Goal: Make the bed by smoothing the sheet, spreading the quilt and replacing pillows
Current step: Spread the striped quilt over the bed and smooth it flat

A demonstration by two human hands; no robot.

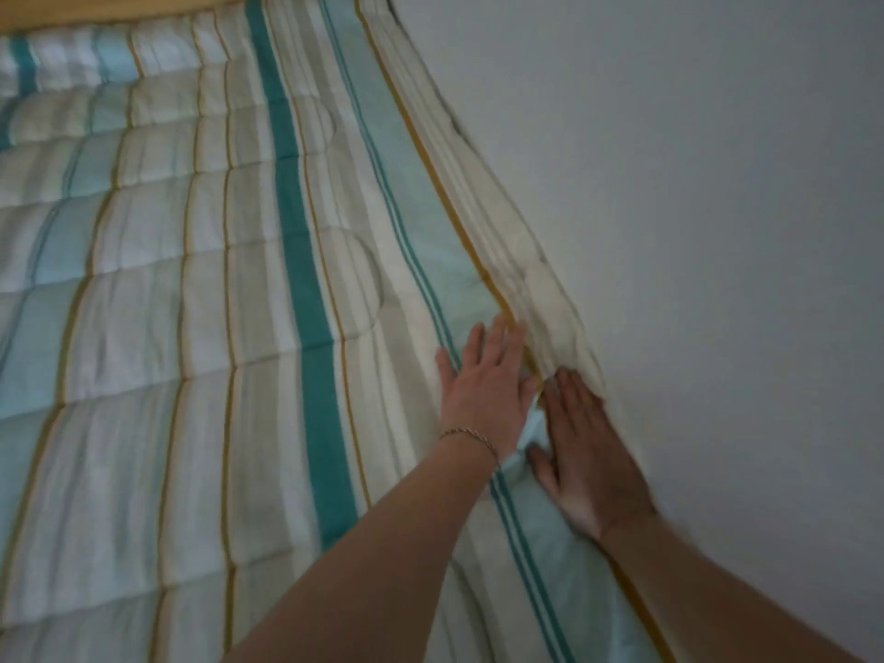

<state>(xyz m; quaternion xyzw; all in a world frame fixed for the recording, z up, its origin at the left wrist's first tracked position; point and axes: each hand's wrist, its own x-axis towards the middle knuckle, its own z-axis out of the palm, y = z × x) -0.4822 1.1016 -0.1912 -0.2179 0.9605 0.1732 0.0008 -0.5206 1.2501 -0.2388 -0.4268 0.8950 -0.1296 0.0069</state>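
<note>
Pale wall (693, 160) along the bed's right side, striped quilt (215, 327) spread flat, its edge riding up the wall, left hand (483, 380) and right hand (586, 447) flat-fingered pressing that edge, fingertips blurred, pillows out of frame

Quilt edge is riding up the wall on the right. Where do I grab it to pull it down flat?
Pinch the quilt's cream border where it stands up against the wall, just above the right hand. Come from the bed side, over the left hand: the mustard stripe marks the crease, and the flap above looks loose and graspable.
</note>
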